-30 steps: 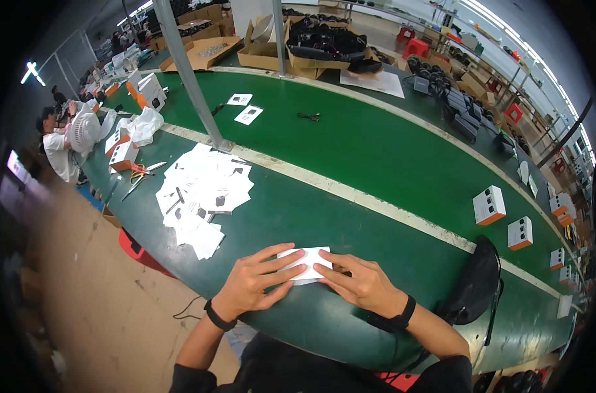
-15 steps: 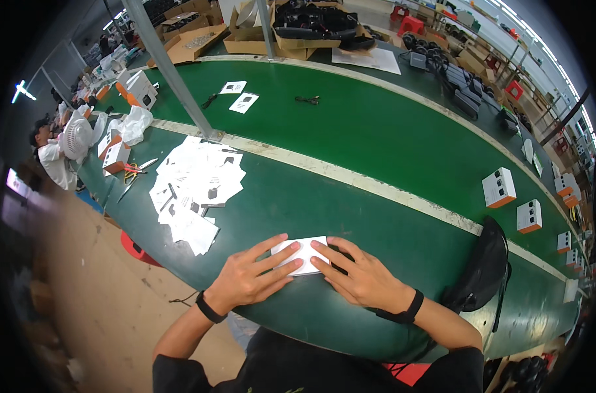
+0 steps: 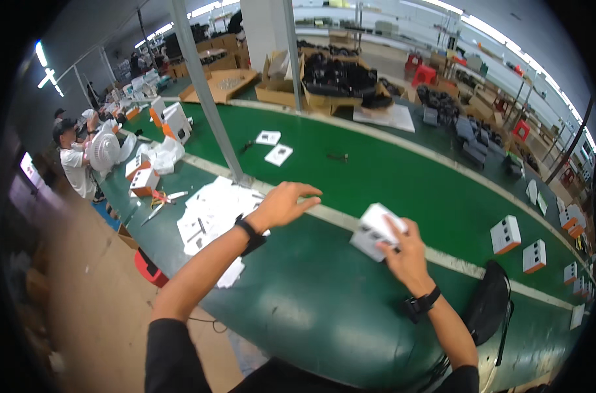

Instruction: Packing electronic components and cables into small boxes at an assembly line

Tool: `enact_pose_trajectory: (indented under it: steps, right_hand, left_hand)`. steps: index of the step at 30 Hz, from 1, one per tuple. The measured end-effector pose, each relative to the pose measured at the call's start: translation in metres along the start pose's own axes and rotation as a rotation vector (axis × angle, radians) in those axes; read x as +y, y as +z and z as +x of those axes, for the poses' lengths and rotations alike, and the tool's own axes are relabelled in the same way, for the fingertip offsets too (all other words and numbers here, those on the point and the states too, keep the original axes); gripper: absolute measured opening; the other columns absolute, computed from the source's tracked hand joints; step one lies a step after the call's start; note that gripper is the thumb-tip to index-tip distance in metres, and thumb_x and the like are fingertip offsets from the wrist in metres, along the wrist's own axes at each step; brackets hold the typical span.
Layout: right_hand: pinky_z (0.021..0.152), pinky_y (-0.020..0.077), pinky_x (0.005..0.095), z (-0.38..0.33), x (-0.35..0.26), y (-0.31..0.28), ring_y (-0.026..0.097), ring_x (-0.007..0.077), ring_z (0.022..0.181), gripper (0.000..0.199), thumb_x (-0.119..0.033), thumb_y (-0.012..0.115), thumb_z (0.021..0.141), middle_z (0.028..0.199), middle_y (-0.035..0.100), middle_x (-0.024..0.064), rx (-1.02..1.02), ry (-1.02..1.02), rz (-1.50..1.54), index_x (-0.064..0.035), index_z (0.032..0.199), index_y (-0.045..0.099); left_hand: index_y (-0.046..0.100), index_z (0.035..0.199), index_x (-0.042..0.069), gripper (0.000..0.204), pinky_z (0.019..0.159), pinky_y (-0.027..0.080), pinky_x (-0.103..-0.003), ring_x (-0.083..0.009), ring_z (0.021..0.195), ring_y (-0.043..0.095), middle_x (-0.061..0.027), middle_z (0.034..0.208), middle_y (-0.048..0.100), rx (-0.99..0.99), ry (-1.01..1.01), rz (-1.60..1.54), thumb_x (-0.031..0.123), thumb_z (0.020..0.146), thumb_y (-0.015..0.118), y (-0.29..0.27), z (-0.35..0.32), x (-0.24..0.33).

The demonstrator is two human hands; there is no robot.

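Right hand (image 3: 406, 252) gripping a small white box (image 3: 375, 230) just above the green table (image 3: 389, 170), left hand (image 3: 281, 204) spread open, holding nothing, over the pile of flat white cards (image 3: 212, 213)

Open green belt mid-frame, clutter to the left

Bare belt (image 3: 403, 177) lies between the left hand (image 3: 281, 204) and right hand (image 3: 406, 252). Flat white cards (image 3: 212, 213) and a slanting metal post (image 3: 209, 98) crowd the left; two small white-and-orange boxes (image 3: 519, 245) stand at right.
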State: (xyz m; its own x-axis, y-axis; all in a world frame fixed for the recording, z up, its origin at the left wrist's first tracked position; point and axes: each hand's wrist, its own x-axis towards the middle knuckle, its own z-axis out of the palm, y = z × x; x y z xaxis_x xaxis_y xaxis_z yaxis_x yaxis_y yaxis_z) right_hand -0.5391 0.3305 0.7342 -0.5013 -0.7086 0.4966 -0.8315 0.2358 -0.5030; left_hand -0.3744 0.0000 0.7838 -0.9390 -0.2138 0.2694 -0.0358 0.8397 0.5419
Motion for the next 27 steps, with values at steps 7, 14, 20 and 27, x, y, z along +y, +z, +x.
enact_pose_trajectory:
  steps: [7,14,20,27]
  right_hand:
    - [0.104,0.0546,0.046,0.029,0.147,-0.005,0.063,0.0394,0.126,0.078,-0.022,0.086,0.091,0.149,0.053,0.0235,0.324,0.627,-0.242,-0.0192,0.162,0.056]
    - [0.124,0.033,0.0643,0.121,0.06,0.014,0.037,0.0546,0.154,0.082,-0.014,0.086,0.083,0.159,0.046,0.0308,0.352,0.139,-0.597,-0.0014,0.156,0.05]
    - [0.128,0.0327,0.0617,0.204,0.071,0.184,0.037,0.0493,0.157,0.067,-0.022,0.078,0.095,0.162,0.048,0.0264,0.11,-0.008,-0.204,-0.006,0.156,0.055]
    - [0.127,0.0334,0.0614,0.206,0.106,0.235,0.047,0.0395,0.15,0.041,-0.021,0.076,0.099,0.152,0.06,0.0116,0.022,0.022,-0.117,-0.0116,0.138,0.071]
  left_hand:
    - [0.074,0.126,0.011,0.058,0.102,0.058,-0.056,-0.039,0.132,0.062,-0.0164,0.136,0.069,0.412,-0.671,0.564,0.042,0.082,0.093,0.025,0.099,-0.257]
    - [0.074,0.129,0.004,0.091,0.104,0.06,-0.047,-0.036,0.125,0.073,-0.0219,0.132,0.076,0.117,-0.843,0.358,0.044,0.055,0.11,-0.003,0.161,-0.313]
    - [0.086,0.107,0.01,0.064,0.102,0.059,-0.049,-0.0438,0.117,0.07,-0.0181,0.121,0.078,0.174,-0.652,0.58,0.045,0.058,0.106,-0.027,0.207,-0.336]
    - [0.074,0.136,0.01,0.095,0.114,0.052,-0.055,-0.0361,0.14,0.063,-0.0187,0.151,0.066,0.045,-0.97,0.203,0.046,0.056,0.109,-0.065,0.204,-0.395]
